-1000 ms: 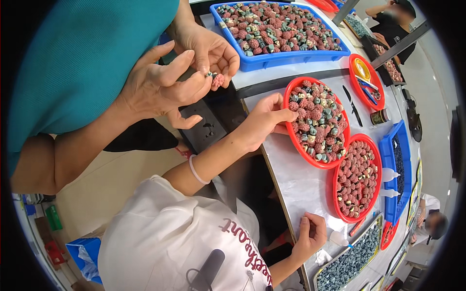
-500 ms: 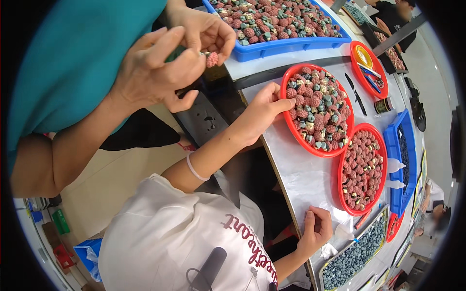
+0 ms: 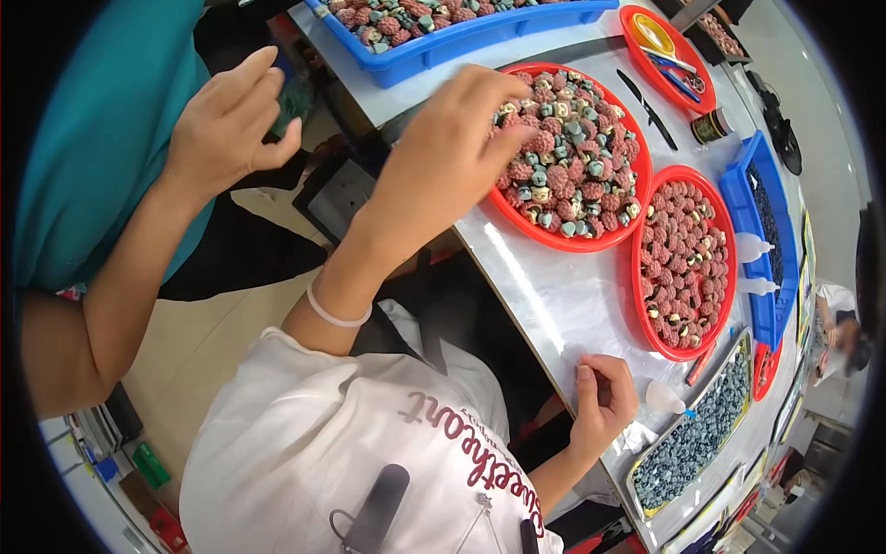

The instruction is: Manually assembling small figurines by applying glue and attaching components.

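The left hand, a pale band on its wrist, reaches over the near rim of a round red tray on the white worktop. Its fingers are bunched and dip into the mixed reddish, teal and cream beads heaped there; whether they pinch one I cannot tell. The right hand rests on the worktop's near edge, curled into a loose fist with the thumb laid against the fingers, just beside a small white squeeze bottle. Next to the first tray lies a second red tray of mostly reddish beads, and past the bottle a rectangular tray of dark blue-grey beads. A blue crate of mixed beads stands at the far end. A co-worker's hand, from a teal sleeve, hovers off the worktop with fingers drawn together.
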Demonstrator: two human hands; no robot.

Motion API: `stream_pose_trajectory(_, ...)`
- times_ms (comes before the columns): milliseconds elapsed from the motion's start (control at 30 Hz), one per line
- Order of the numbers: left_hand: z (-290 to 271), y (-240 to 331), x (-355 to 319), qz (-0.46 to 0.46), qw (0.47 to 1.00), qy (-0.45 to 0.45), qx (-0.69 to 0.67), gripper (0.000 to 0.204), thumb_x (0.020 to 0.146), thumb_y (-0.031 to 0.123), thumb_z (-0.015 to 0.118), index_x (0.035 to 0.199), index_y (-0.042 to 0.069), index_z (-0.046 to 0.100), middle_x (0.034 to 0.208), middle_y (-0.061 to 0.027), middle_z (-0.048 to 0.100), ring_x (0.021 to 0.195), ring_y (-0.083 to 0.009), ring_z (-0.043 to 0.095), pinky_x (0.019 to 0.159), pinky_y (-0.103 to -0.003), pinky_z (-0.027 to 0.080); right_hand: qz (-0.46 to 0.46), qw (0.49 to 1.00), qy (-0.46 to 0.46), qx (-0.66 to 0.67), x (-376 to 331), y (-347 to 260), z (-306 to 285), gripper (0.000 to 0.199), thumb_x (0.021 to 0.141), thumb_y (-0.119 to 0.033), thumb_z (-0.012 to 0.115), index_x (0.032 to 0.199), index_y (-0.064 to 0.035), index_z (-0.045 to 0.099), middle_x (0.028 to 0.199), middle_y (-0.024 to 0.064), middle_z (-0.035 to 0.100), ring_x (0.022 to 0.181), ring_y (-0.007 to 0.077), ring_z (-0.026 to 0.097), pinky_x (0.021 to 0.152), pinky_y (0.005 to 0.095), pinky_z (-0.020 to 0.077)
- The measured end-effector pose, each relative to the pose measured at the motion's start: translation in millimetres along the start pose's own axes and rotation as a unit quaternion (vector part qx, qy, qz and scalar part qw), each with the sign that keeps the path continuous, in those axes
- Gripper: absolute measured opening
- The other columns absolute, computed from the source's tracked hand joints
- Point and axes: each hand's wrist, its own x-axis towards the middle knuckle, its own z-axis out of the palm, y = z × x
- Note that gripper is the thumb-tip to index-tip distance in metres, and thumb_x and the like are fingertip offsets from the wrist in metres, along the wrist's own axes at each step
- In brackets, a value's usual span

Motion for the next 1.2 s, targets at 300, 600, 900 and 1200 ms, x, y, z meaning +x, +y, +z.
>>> stream_pose_trajectory(300,21.6,-4.0,7.0,0.095,0.992,-0.071,-0.034,0.016,0.079,0.009,0.061,0.095,0.006,0.058,0.094,-0.0078,0.058,0.092,-0.0275,0.054,0.081,-0.036,0.044,0.004,1.000,-0.023,0.003,-1.6,1.5,-4.4,0.006,0.078,0.007,0.060,0.084,0.0052,0.060,0.080,0.0061,0.057,0.067,0.0092,0.052,0.059,0.0186,0.0406)
stream_pose_trajectory(600,22.0,-5.3,5.6,0.104,0.992,-0.065,-0.040,0.019,0.079,0.007,0.061,0.098,0.006,0.058,0.101,-0.0081,0.059,0.098,-0.0269,0.054,0.086,-0.035,0.044,0.005,0.999,-0.033,0.010,0.9,1.2,-6.1,0.006,0.078,0.007,0.060,0.084,0.0055,0.061,0.081,0.0068,0.057,0.065,0.0093,0.052,0.056,0.0185,0.0396)
stream_pose_trajectory(900,30.5,7.1,5.9,0.164,0.985,-0.004,-0.044,0.025,0.079,0.015,0.066,0.101,0.006,0.059,0.101,-0.0092,0.059,0.099,-0.0281,0.055,0.084,-0.037,0.044,-0.001,0.999,-0.032,0.016,-0.1,1.8,-6.1,0.007,0.078,0.007,0.059,0.085,0.0058,0.061,0.082,0.0071,0.057,0.066,0.0094,0.052,0.057,0.0182,0.0393)
stream_pose_trajectory(1200,45.0,15.1,7.6,0.172,0.985,-0.035,-0.007,0.026,0.075,0.017,0.068,0.099,0.010,0.059,0.099,-0.0032,0.060,0.090,-0.0237,0.056,0.087,-0.034,0.037,0.006,0.999,-0.030,0.023,-0.1,3.9,-6.7,0.007,0.078,0.007,0.059,0.085,0.0061,0.061,0.082,0.0077,0.057,0.068,0.0105,0.052,0.058,0.0190,0.0402)
